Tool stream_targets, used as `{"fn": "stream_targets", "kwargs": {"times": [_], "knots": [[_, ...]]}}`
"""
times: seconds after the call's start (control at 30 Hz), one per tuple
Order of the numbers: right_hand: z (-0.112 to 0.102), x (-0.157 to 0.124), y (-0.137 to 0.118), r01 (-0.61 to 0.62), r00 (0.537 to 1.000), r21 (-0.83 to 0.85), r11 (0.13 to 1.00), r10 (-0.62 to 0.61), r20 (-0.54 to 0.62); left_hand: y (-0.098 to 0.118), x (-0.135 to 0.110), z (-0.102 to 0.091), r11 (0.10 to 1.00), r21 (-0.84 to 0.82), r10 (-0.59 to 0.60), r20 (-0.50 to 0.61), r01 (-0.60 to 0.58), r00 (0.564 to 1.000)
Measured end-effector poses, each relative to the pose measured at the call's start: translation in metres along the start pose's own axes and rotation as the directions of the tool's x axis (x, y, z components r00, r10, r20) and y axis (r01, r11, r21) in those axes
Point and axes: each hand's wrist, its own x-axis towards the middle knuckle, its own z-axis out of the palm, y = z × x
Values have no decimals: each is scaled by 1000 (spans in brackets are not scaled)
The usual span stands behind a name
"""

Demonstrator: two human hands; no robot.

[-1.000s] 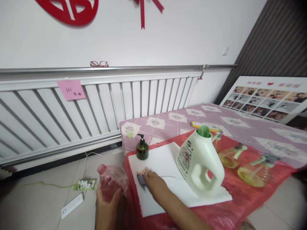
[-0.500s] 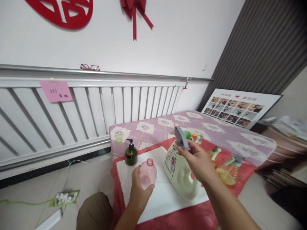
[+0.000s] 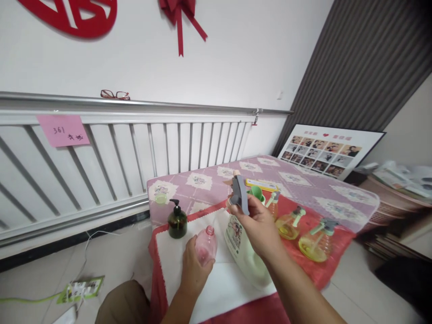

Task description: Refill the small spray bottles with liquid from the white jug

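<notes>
My left hand (image 3: pixel 193 269) is wrapped round a clear pink round bottle (image 3: pixel 206 245) with no cap, standing on a white cloth (image 3: pixel 216 283). My right hand (image 3: pixel 258 225) is raised above the table and grips a grey spray-trigger head (image 3: pixel 240 194), held up and to the right of the pink bottle's neck. Behind my right hand stands a big pale-green detergent jug (image 3: pixel 241 254) with a green funnel (image 3: pixel 256 193) in its mouth.
A dark green pump bottle (image 3: pixel 177 221) stands at the cloth's far left corner. Two yellow spray bottles (image 3: pixel 317 240) sit on the red table cover (image 3: pixel 334 252) to the right. Behind lie a purple patterned mattress (image 3: pixel 303 184), a white radiator, a photo board (image 3: pixel 329 150).
My right hand picked the grey spray head off the white cloth and raised it. My left hand brought the pink bottle from beside the table onto the cloth. The view shifted right.
</notes>
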Motion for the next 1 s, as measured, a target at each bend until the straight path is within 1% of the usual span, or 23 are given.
{"fn": "stream_targets", "kwargs": {"times": [0.17,0.3,0.47,0.57,0.7,1.0], "knots": [[11,3,22,-51,997,-6,999,51,56,5,0,-2,1000,16,-6,22,6,1000],[15,1,46,-103,991,-20,994,105,79,6,1,-3,1000,24,-9,25,8,1000],[17,-8,78,-165,976,-40,985,169,138,4,1,-2,998,56,4,42,-7,999],[17,-15,91,-190,963,-39,981,194,185,4,0,-3,998,57,13,51,-16,999],[15,-22,98,-211,952,-43,977,215,216,4,0,-3,998,56,37,48,-39,998],[11,-25,100,-198,946,-70,978,209,247,3,0,-3,996,70,58,55,-62,997]]}}
